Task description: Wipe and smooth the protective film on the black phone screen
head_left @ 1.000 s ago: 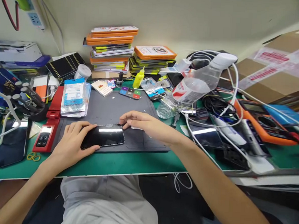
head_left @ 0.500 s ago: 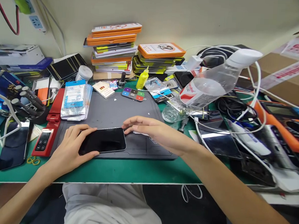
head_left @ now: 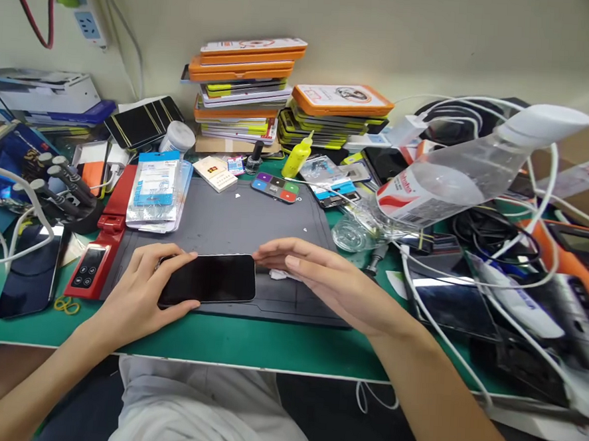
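Gripping the phone (head_left: 221, 278) by its left end on the grey mat (head_left: 215, 215) with the left hand (head_left: 143, 288), holding the right hand (head_left: 331, 279) loosely unclosed by the other end, possibly risking a skid if nudged there.

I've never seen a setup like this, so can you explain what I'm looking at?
There's no machine: just a person's bare left hand and right hand, seen by a camera worn on their head, looking forward and down. The left hand holds a black-screened phone by its edges, at its left end, over a dark mat on a green table. The right hand's fingertips are at the phone's far right corner; whether they touch it, I can't tell. Around are packets, a plastic bottle and stacked orange-edged boxes.
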`<state>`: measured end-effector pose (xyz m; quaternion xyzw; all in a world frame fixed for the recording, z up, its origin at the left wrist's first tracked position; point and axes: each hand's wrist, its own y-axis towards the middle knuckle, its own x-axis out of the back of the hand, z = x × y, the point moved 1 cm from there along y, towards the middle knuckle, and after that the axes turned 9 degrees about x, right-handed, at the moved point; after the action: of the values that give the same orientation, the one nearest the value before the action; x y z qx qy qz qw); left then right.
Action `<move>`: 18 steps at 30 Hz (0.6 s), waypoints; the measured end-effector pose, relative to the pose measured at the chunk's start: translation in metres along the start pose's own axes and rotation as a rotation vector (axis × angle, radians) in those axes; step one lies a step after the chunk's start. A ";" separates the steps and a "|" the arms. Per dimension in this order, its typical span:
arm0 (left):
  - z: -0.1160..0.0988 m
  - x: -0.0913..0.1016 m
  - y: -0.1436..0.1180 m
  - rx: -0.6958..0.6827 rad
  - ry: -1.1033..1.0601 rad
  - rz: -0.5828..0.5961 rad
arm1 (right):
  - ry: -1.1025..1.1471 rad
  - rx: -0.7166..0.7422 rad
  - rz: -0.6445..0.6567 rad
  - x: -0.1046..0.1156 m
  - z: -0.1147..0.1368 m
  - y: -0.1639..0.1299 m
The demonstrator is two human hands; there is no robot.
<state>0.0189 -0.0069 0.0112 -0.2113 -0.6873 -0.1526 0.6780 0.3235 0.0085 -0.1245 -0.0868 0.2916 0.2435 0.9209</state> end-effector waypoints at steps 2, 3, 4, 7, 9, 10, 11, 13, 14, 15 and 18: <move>0.000 -0.002 -0.001 -0.022 0.015 -0.026 | -0.032 -0.004 0.006 -0.001 0.001 -0.006; 0.000 -0.002 -0.001 -0.026 0.019 -0.034 | -0.050 -0.001 0.007 -0.003 0.001 -0.008; 0.000 -0.003 -0.001 -0.030 0.021 -0.040 | -0.067 0.006 0.004 -0.004 0.002 -0.010; 0.000 -0.004 -0.003 -0.042 0.031 -0.069 | -0.079 0.025 -0.032 -0.011 0.004 -0.013; 0.000 -0.004 -0.003 -0.058 0.048 -0.090 | -0.070 0.026 -0.065 -0.016 0.007 -0.013; -0.001 -0.003 -0.003 -0.066 0.056 -0.099 | -0.068 0.026 -0.080 -0.018 0.008 -0.013; -0.001 -0.003 -0.003 -0.075 0.064 -0.109 | -0.069 0.025 -0.094 -0.020 0.009 -0.013; -0.003 -0.002 -0.003 -0.091 0.082 -0.122 | -0.073 0.024 -0.118 -0.022 0.012 -0.014; -0.003 -0.002 -0.003 -0.095 0.088 -0.123 | -0.074 0.021 -0.128 -0.024 0.013 -0.015; -0.003 -0.002 -0.003 -0.100 0.088 -0.122 | -0.073 0.015 -0.139 -0.025 0.013 -0.015; -0.004 -0.002 -0.004 -0.088 0.068 -0.093 | -0.051 -0.008 -0.167 -0.027 0.012 -0.015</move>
<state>0.0202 -0.0121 0.0094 -0.2034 -0.6655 -0.2209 0.6833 0.3182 -0.0119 -0.0991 -0.1083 0.2588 0.1691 0.9448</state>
